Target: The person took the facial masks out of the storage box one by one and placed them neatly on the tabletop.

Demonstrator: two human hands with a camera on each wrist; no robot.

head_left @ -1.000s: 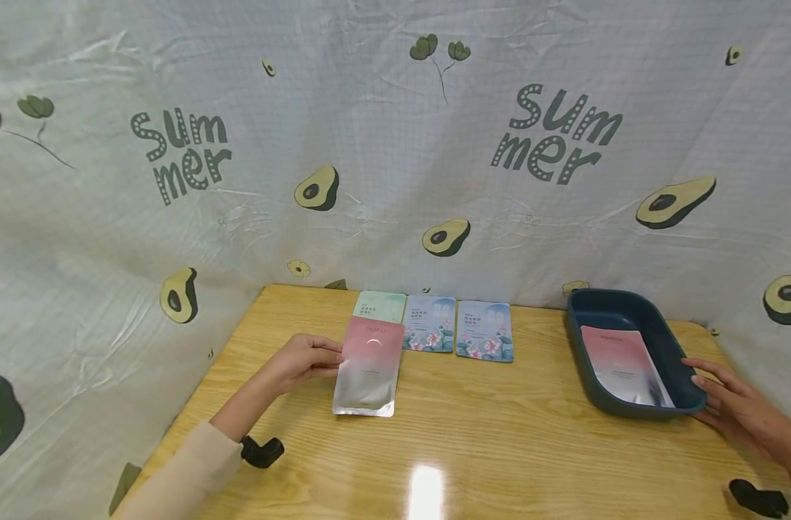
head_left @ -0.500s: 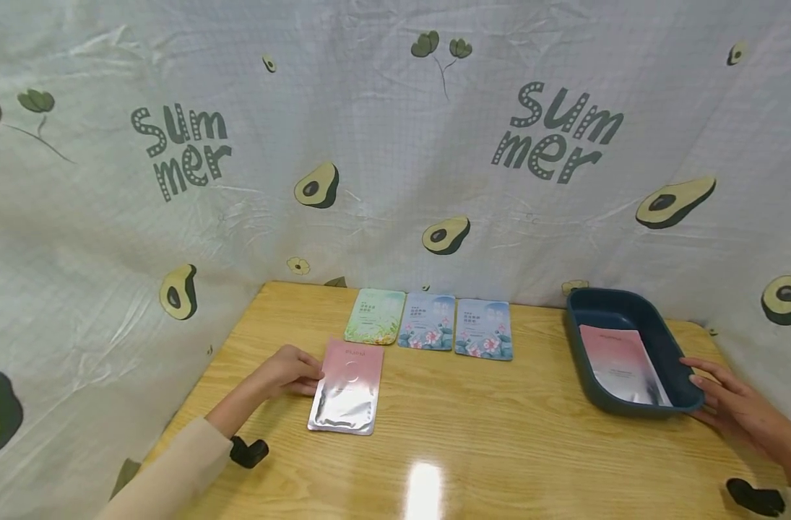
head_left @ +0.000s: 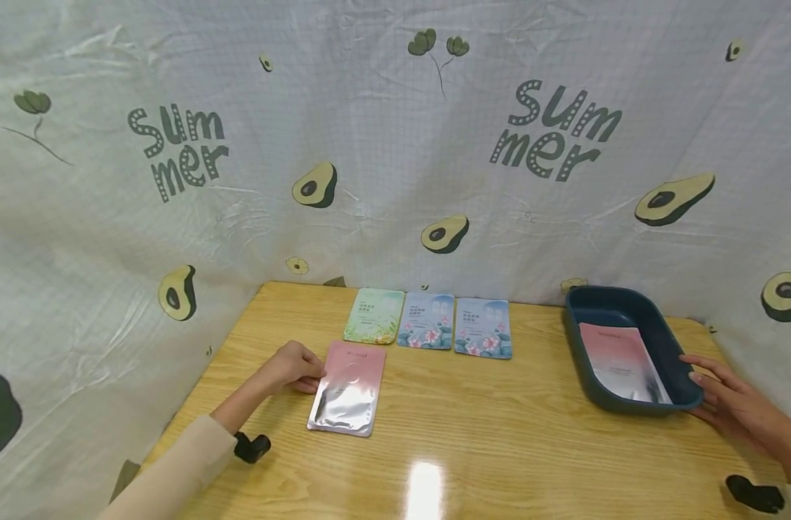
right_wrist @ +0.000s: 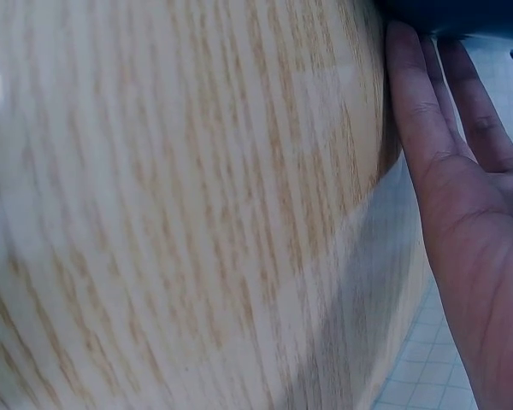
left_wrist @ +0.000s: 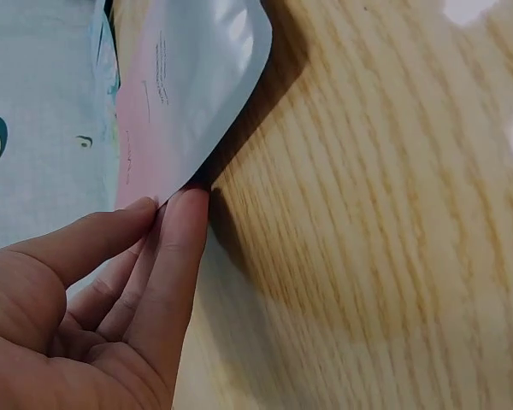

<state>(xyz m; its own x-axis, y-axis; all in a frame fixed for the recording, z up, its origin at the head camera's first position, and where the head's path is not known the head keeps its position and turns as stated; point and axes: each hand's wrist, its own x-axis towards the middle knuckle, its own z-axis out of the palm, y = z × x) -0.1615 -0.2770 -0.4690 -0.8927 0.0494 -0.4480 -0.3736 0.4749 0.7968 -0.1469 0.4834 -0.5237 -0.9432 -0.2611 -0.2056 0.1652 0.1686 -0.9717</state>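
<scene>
Near the table's left side, my left hand [head_left: 296, 367] pinches the left edge of a pink-and-silver face mask packet [head_left: 349, 386] between thumb and fingers. In the left wrist view, the packet's [left_wrist: 184, 94] edge by my fingertips is raised off the wood, with a shadow below. At the right, a dark blue plastic bin [head_left: 593, 386] holds another pink-and-white mask packet [head_left: 623, 361]. My right hand [head_left: 740, 404] holds the bin's right rim, some fingers at the top and others lower. The right wrist view shows the fingers [right_wrist: 419, 111] of that hand against the bin's underside.
Behind the pink packet, a green mask packet [head_left: 374, 315] and two blue ones, the middle packet [head_left: 426, 321] and the right packet [head_left: 482, 328], lie in a row. A printed cloth [head_left: 369, 130] hangs at the wooden table's [head_left: 486, 426] back and sides.
My left hand has drawn the pink packet left and toward me, off the green packet it overlapped. In the last half second it has barely moved. The right hand stays at the bin.
</scene>
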